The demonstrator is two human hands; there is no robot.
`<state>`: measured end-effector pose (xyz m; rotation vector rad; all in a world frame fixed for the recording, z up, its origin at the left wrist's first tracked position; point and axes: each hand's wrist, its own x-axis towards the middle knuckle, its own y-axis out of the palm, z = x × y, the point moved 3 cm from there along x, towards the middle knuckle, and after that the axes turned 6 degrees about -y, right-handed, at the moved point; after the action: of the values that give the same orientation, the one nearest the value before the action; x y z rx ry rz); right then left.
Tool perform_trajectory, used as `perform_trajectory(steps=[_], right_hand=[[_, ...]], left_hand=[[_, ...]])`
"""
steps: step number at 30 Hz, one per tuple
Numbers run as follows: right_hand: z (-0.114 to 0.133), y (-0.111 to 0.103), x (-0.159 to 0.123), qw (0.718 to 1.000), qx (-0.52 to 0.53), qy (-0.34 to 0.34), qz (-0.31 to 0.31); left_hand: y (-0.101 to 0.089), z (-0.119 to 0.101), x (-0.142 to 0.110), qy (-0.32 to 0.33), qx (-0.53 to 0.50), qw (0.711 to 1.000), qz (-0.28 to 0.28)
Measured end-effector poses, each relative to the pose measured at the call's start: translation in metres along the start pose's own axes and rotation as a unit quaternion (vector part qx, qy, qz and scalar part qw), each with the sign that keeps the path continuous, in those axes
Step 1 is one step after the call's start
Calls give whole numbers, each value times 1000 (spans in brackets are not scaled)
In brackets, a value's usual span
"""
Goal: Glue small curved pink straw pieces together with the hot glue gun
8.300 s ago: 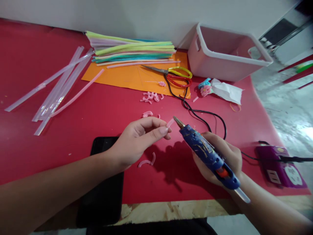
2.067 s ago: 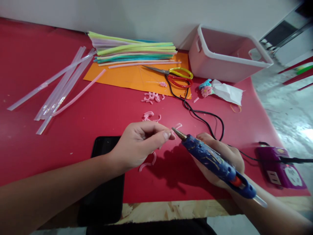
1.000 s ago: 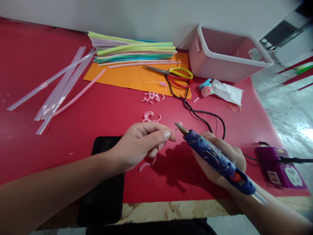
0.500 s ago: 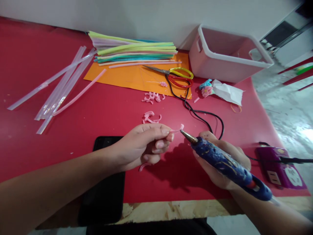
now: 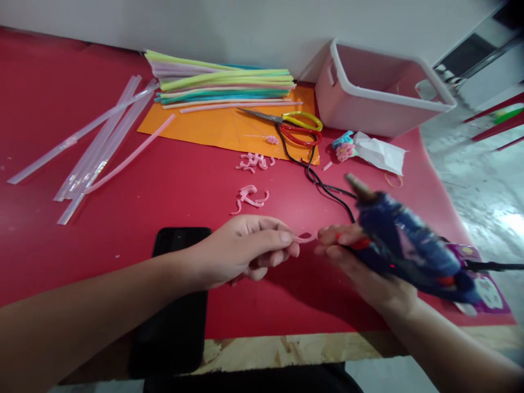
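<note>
My left hand [image 5: 249, 248] pinches a small curved pink straw piece [image 5: 305, 238] between thumb and forefinger, just above the red table [image 5: 172, 185]. My right hand [image 5: 360, 265] grips a blue glue gun [image 5: 405, 245], blurred by motion, with its brass nozzle tilted up and away to the far left. The fingertips of my right hand almost touch the free end of the pink piece. More cut pink straw pieces [image 5: 250, 196] lie on the table just beyond my left hand.
A black phone [image 5: 174, 305] lies under my left forearm. Clear glue sticks [image 5: 98, 142] lie far left. Coloured straws [image 5: 221, 84], orange paper [image 5: 221, 128] and scissors [image 5: 292, 121] sit at the back, beside a white bin [image 5: 380, 90]. The gun's black cord [image 5: 327, 188] runs to a purple power strip [image 5: 487, 284].
The glue gun's nozzle has swung up and away from the pink piece, and my right fingertips have come in toward it. My left hand has dropped slightly, still pinching the piece.
</note>
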<state>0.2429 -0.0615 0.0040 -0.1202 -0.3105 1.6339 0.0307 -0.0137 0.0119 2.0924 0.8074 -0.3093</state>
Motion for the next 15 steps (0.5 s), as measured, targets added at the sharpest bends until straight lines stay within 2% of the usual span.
perform_trajectory(steps=[2, 6, 10, 15], right_hand=[[4, 5, 3, 996, 87, -4, 21], [12, 16, 6, 968, 239, 68, 46], [15, 19, 4, 956, 274, 76, 66], [9, 19, 3, 962, 253, 79, 63]], left_hand=[[2, 1, 0, -14, 47, 999, 2], [4, 3, -2, -56, 135, 989, -8], [3, 4, -2, -82, 182, 980, -2], [4, 6, -2, -93, 204, 974, 4]])
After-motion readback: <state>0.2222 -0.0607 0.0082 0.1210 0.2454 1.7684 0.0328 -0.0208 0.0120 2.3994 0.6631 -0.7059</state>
